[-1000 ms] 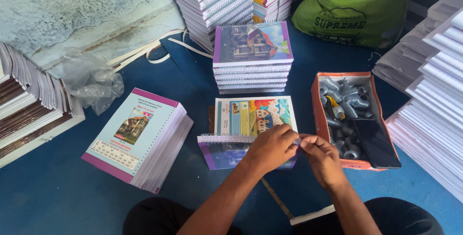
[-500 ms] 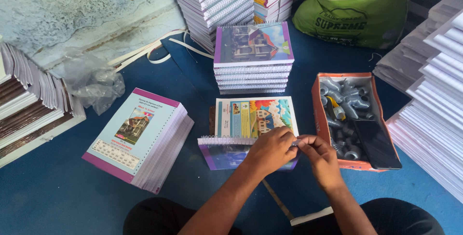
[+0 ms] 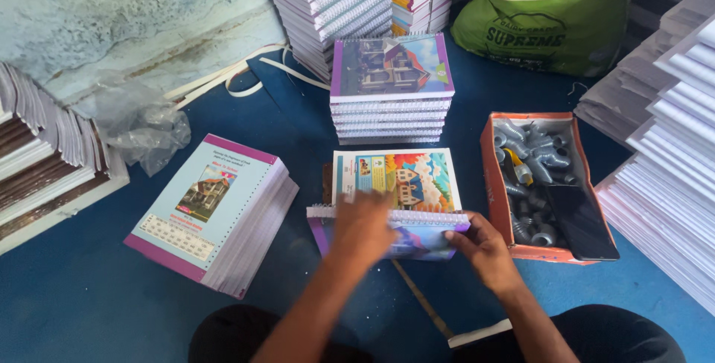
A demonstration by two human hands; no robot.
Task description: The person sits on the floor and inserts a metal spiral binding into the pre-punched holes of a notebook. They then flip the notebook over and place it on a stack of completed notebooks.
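At lower centre of the frame, the right hand (image 3: 484, 247) should pinch the spiral-bound notebook (image 3: 406, 233) steady by its corner while the left hand (image 3: 363, 227) (blurred, grip unclear) presses evenly along the wire binding (image 3: 428, 216).

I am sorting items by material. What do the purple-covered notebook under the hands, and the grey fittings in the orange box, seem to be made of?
The purple-covered spiral notebook: glossy printed paper or card cover, white page edges, and a white coil, material unclear. The grey fittings in the orange box: likely matte moulded plastic, though not certain.
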